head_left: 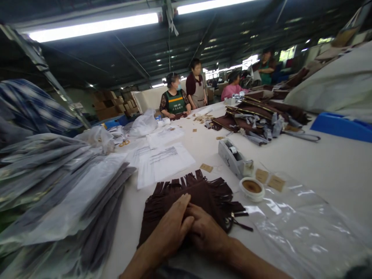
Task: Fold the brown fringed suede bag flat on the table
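A dark brown fringed piece (200, 195), which looks like a soft bag, lies on the white table in front of me. Its strips fan out along the far and side edges, and a small metal fitting shows at its right. My left hand (176, 223) rests on top of it with the fingers stretched out. Touching it from the right is my right hand (205, 228), also laid on the brown piece. Its fingers point up and left, with the tips partly hidden by the left hand. Neither hand appears to hold anything.
Bagged dark items are piled high on the left (87, 193). To the right are a tape dispenser (232, 157), a round white tub (252, 190), brown tags (276, 183) and a clear plastic bag (308, 224). White printed bags (165, 161) lie ahead. Several people stand or sit beyond.
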A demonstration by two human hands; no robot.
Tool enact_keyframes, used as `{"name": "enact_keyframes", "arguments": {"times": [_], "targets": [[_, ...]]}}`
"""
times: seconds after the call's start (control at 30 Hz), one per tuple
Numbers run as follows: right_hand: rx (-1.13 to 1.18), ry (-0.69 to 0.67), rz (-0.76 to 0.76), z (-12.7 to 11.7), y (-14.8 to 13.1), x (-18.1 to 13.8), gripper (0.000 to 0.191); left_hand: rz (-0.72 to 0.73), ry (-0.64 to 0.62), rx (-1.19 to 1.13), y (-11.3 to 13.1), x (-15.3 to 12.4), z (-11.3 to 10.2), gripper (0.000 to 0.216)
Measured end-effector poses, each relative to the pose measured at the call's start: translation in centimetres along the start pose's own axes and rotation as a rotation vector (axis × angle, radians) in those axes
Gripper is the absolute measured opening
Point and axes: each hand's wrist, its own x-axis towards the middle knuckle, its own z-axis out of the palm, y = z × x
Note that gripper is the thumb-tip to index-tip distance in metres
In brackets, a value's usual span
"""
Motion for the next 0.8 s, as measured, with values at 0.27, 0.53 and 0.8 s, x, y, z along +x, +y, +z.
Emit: {"name": "enact_keyframes", "arguments": {"times": [0.27,0.53,0.8], "targets": [[0.01,0.294,0.378,-9.4,0.4,-3.4,0.021,0.151,-0.114,0.255,4.2,0.5,4.4,0.073],[-0.821,0.238,-0.069,-5.3,2.6,-9.5,0.023,0.274,0.397,0.68,1.5,2.0,13.7,0.043],[-1.015,0.212,-0.048,-5.7,2.4,-8.2,0.018,0.248,0.553,0.623,0.1,4.0,15.2,0.036]]}}
